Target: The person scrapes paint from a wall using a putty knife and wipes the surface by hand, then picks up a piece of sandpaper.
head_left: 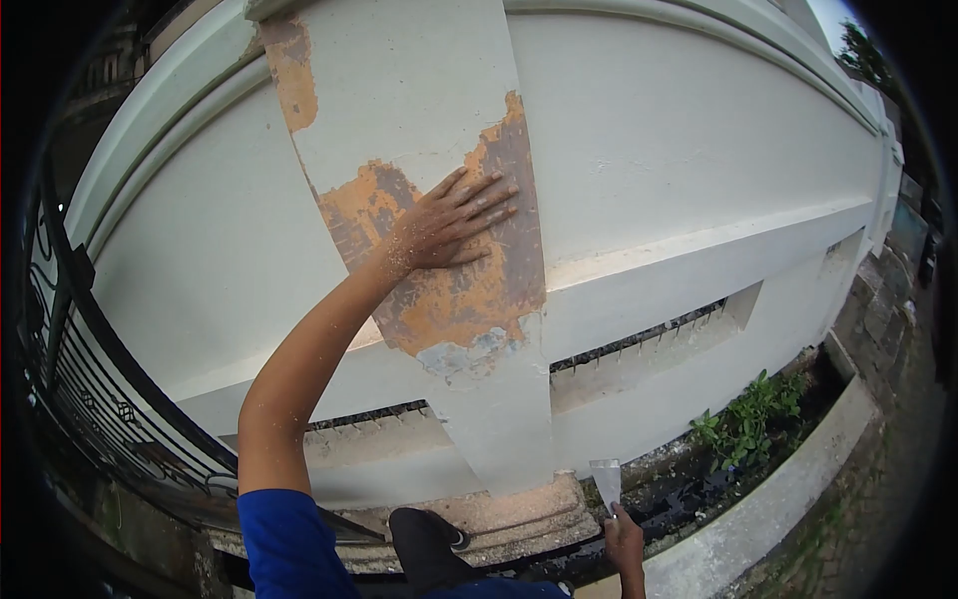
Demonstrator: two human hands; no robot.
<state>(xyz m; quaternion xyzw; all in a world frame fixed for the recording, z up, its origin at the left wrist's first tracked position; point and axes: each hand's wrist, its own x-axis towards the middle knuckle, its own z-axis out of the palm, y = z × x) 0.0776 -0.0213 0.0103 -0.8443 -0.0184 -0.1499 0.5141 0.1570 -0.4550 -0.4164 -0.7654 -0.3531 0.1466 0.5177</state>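
My left hand [449, 222] lies flat with spread fingers against the scraped part of a wall pillar [419, 80]. Around it the white paint is gone, and an orange and grey-brown patch [449, 304] shows, with ragged paint edges above. Pale flecks dot my left forearm. Low at the right, my right hand [625, 544] is closed around the handle of a paint scraper [607, 481]. Its wide metal blade points upward, apart from the wall.
A black metal gate [100, 369] stands at the left. Below the wall runs a drainage ditch [659, 514] with dark water, a green plant [753, 419] and a concrete curb [768, 509]. The pillar's stepped base [529, 519] juts out near my leg.
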